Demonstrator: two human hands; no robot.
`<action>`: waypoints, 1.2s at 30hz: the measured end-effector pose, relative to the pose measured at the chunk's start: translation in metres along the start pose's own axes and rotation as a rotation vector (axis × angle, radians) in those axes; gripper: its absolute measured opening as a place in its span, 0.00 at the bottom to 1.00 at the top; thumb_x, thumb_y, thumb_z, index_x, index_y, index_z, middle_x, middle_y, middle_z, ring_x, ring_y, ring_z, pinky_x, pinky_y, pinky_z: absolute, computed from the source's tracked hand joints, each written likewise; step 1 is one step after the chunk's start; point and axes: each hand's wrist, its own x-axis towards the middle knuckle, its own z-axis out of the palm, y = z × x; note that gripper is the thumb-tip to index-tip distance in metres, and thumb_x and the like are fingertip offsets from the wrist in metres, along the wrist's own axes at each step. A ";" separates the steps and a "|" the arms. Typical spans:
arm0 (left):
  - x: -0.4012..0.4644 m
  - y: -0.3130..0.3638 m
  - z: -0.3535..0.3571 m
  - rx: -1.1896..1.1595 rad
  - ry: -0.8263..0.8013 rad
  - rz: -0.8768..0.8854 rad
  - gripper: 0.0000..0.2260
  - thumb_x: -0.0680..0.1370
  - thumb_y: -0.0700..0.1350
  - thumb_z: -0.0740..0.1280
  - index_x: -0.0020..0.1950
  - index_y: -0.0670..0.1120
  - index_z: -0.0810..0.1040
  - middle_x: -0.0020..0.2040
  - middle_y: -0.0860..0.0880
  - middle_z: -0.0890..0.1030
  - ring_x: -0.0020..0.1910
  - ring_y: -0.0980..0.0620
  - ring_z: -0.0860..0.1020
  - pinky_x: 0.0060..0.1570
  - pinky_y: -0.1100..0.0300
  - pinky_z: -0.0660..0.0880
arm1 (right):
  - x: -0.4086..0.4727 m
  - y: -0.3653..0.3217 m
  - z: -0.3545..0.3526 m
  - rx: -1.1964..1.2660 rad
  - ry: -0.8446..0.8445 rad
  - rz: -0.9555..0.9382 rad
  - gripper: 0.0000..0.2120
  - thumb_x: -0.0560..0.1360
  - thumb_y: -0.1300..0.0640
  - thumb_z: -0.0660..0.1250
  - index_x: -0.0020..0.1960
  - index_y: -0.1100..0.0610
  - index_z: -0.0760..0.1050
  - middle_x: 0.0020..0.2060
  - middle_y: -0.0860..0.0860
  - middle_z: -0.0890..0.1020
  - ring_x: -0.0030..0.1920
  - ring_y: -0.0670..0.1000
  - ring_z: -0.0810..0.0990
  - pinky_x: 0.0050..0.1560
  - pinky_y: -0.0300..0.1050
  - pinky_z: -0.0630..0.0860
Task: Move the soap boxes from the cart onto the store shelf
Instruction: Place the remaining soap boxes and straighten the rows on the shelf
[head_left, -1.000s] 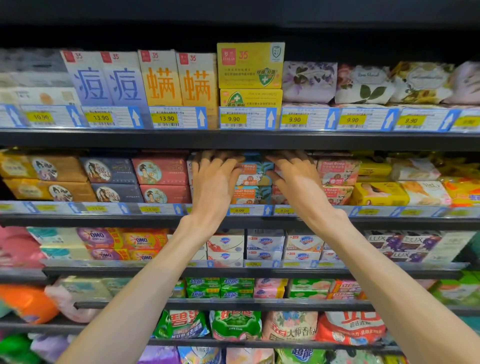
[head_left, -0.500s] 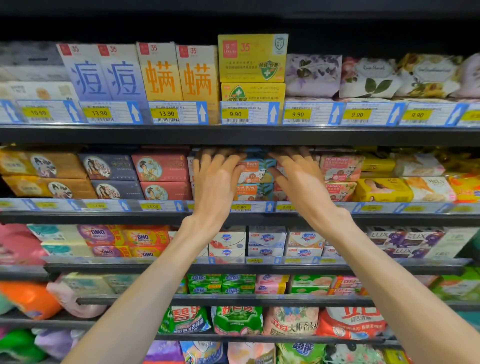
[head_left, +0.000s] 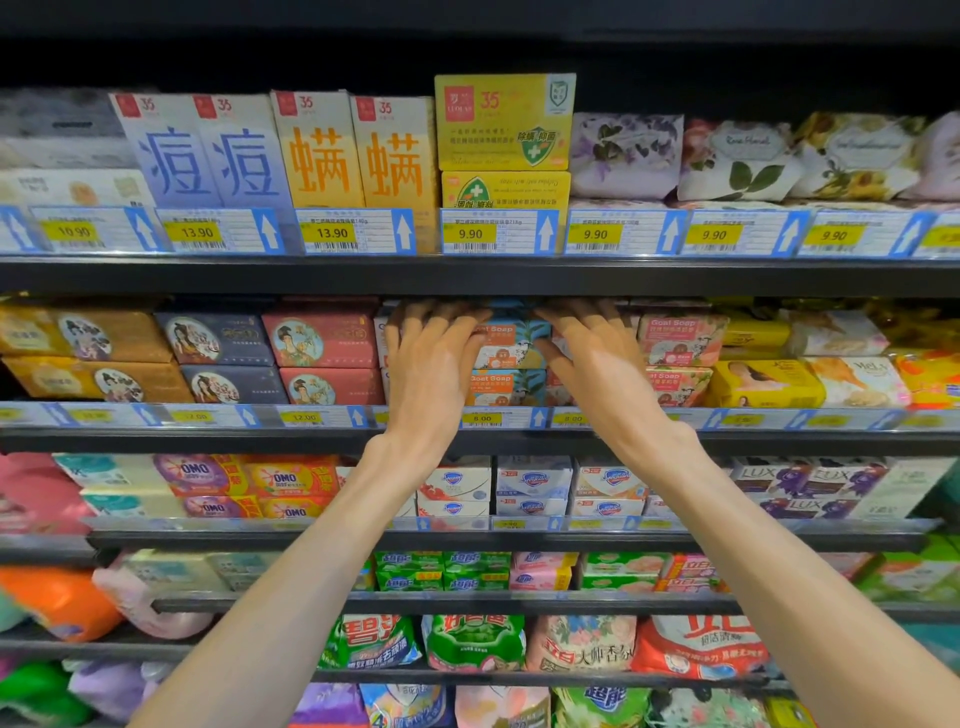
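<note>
On the second shelf (head_left: 478, 439), both hands (fingers straight) apparently press stacked Goat Soap boxes (head_left: 511, 345).

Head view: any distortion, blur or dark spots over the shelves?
Head view: wide-angle bowing curves the shelf edges; top of frame is near black; the upper shelf shadows the fingertips of the left hand and right hand on the Goat Soap boxes; price tags read sharp centrally, smeared toward the edges.

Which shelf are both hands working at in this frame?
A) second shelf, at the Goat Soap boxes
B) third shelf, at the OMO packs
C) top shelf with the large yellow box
A: the left hand and right hand lie on the Goat Soap boxes, second shelf down.
</note>
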 end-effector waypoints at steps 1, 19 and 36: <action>-0.001 0.001 -0.001 -0.004 0.009 0.009 0.12 0.83 0.48 0.64 0.64 0.49 0.80 0.55 0.49 0.83 0.62 0.42 0.73 0.62 0.45 0.68 | 0.000 0.000 -0.001 0.000 -0.012 0.006 0.17 0.79 0.53 0.67 0.66 0.56 0.76 0.56 0.56 0.82 0.61 0.62 0.75 0.56 0.57 0.77; -0.059 0.110 0.007 -0.167 -0.327 0.221 0.21 0.80 0.43 0.64 0.73 0.47 0.72 0.73 0.51 0.73 0.73 0.47 0.68 0.72 0.48 0.67 | -0.068 0.064 -0.061 -0.023 -0.034 -0.057 0.14 0.81 0.60 0.60 0.64 0.59 0.77 0.63 0.54 0.79 0.66 0.57 0.74 0.66 0.53 0.70; -0.039 0.179 0.037 -0.005 -0.365 -0.031 0.28 0.77 0.45 0.66 0.77 0.49 0.66 0.78 0.49 0.66 0.77 0.44 0.63 0.76 0.46 0.62 | -0.114 0.138 -0.095 0.103 -0.091 -0.086 0.15 0.79 0.62 0.63 0.65 0.57 0.76 0.64 0.50 0.78 0.67 0.53 0.73 0.69 0.53 0.69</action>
